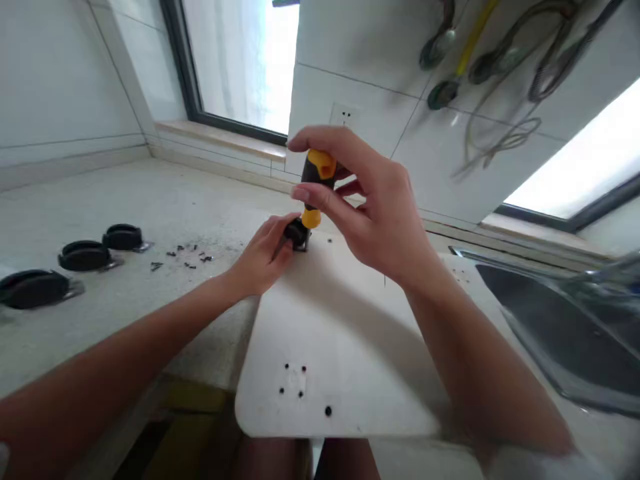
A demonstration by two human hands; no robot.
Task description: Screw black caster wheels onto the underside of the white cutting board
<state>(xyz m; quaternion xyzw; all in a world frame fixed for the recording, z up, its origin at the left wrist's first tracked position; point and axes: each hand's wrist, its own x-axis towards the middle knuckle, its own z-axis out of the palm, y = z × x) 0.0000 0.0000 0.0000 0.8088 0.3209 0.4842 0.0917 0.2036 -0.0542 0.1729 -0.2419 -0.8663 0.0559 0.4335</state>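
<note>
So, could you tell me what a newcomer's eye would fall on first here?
The right hand grips an orange-and-black screwdriver upright at centre, over a black caster that the left hand steadies on a white board. Three more casters lie on the counter at left.

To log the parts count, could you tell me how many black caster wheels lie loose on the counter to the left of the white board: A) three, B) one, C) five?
A: three black caster wheels lie in a row on the counter, left of the white board.
</note>
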